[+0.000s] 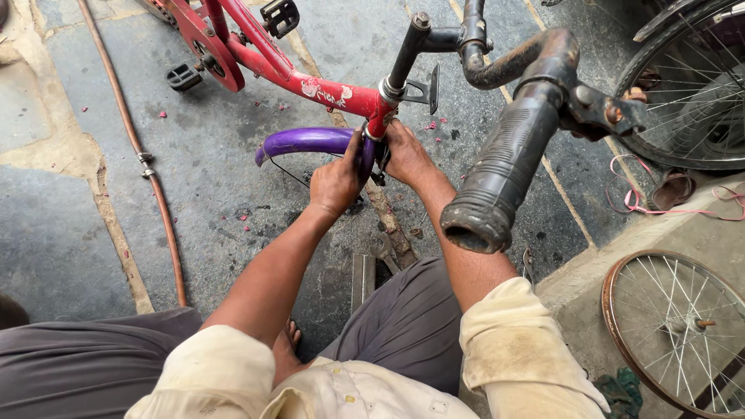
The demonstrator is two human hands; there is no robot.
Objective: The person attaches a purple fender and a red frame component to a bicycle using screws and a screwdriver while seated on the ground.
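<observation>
Right in the middle of the frame, both hands crowd the front of a red bicycle frame (310, 81), and the exact spot they work on is hidden behind knuckles and the fork. The left hand (335, 182) is curled around the rear end of a purple mudguard (306, 141), fingers wrapped over its glossy curved strip. The right hand (405, 154) presses in just beside it, below the head tube; its fingertips vanish behind the frame, so what it pinches, if anything, cannot be told.

The mudguard sits centre frame, arching left from the fork, smooth and shiny with a thin wire stay beneath it. The red frame is scuffed, its paint chipped, running to the upper left where a chain guard and black pedals (279, 15) are cut off by the top edge.

Looming on the right, a black ribbed handlebar grip (500, 174), dusty and hollow at its end, blocks part of the view, joined to a rusty bent bar. A spoked wheel (683, 330) with a rusted rim lies at lower right, partly cropped. A brown hose (147, 167) snakes down the grey stone floor (62, 233) at left.
</observation>
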